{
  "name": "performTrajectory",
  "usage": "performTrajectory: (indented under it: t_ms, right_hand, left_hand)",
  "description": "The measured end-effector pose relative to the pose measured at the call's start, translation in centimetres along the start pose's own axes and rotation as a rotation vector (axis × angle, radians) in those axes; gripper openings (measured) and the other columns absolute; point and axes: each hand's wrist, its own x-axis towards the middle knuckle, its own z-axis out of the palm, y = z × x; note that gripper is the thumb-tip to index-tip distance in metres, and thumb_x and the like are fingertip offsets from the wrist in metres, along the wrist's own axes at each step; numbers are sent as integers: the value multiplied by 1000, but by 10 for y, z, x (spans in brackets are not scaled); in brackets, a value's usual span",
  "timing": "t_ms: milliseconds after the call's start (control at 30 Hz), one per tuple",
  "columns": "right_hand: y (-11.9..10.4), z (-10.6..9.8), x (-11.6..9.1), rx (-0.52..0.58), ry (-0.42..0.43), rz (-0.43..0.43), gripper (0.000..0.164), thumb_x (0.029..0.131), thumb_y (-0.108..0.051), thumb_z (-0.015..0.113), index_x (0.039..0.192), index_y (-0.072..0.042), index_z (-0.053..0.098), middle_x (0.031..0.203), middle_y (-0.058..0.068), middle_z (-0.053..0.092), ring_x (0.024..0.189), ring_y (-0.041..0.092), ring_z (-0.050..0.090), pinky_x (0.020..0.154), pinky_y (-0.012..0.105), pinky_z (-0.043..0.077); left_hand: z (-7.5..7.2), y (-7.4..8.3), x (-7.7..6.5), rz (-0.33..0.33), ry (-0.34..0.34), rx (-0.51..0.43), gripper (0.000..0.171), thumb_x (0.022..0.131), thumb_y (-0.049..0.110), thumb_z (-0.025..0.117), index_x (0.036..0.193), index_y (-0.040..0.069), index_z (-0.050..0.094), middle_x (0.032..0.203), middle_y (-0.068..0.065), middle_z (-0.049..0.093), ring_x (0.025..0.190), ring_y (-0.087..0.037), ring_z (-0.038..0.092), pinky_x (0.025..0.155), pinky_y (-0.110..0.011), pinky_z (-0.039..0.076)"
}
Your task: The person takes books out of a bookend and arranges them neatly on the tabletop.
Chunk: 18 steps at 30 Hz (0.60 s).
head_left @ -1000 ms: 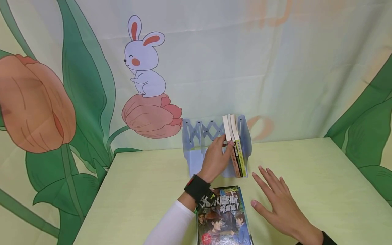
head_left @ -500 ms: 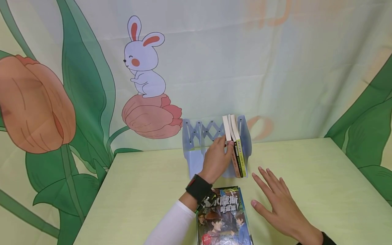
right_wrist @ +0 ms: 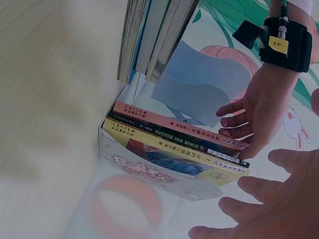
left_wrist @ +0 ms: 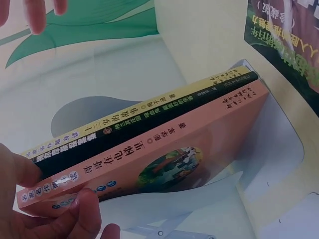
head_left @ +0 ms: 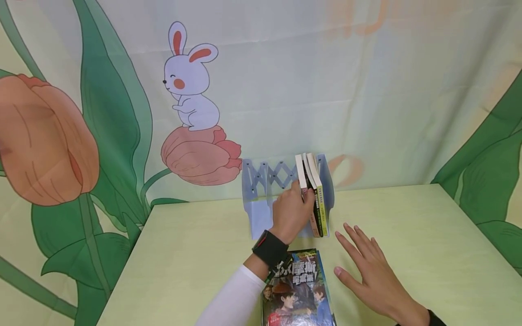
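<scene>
My left hand [head_left: 291, 213] is at the upper end of a pink book [left_wrist: 214, 117] in the blue book rack [head_left: 259, 217]. In the left wrist view the thumb lies on the spine side and the fingertips are against the pink cover, pinching the book. Beside it stand a black-spined book [left_wrist: 149, 114] and a yellow book [left_wrist: 122, 114], all leaning together at the rack's right end. My right hand [head_left: 369, 274] hovers to the right with spread fingers, holding nothing.
In front of the rack lies a stack of books [head_left: 295, 294], the top one with an illustrated cover; its page edges [right_wrist: 159, 40] show in the right wrist view. A printed curtain [head_left: 277, 90] hangs behind the table [head_left: 183, 253].
My left hand has shifted slightly right and its thumb has slid across the spines. A narrow gap has opened between the pink and black books' tops. The right hand has stayed put.
</scene>
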Motion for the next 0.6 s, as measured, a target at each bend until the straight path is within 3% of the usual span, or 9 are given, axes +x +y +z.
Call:
performTrajectory:
  t_ms: [233, 600]
  right_hand:
    - [1, 1, 0, -1, -1, -1, 71, 94, -39, 63, 155, -33, 28, 164, 1, 23, 151, 31, 18, 113, 64, 19]
    - [1, 3, 1, 12, -15, 9, 72, 93, -37, 64, 155, -34, 27, 164, 1, 23, 152, 28, 18, 111, 66, 20]
  left_hand:
    - [3, 2, 3, -48, -62, 9, 61, 103, 43, 42, 146, 0, 42, 52, -1, 48, 37, -15, 40, 38, -27, 26]
    - [7, 3, 3, -56, -92, -1, 61, 105, 38, 39, 150, -2, 34, 45, 1, 37, 34, -13, 28, 36, -26, 20]
